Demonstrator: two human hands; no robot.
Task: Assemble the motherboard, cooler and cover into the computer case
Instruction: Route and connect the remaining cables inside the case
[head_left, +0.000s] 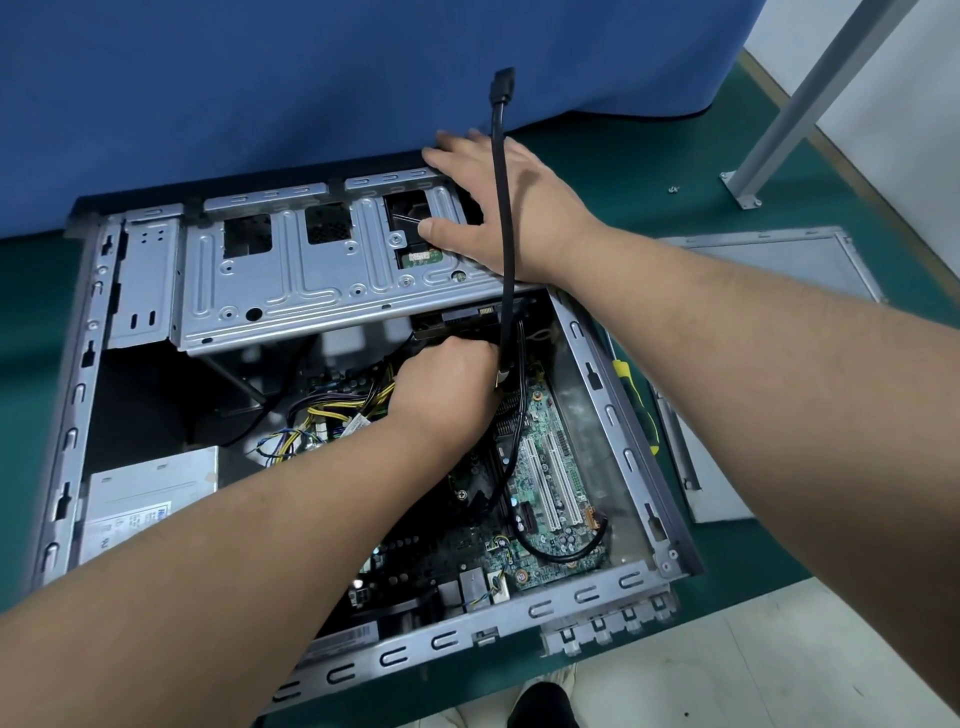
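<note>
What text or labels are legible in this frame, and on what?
None can be read.
Power supply sticker: blue and black print, too blurred.
White tag on the green board under the drive cage: too small.
Motherboard markings: too small.

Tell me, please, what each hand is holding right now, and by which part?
The left hand grips the black cable low down, near its base inside the case. The right hand holds nothing; it presses flat on the grey metal drive cage.
</note>
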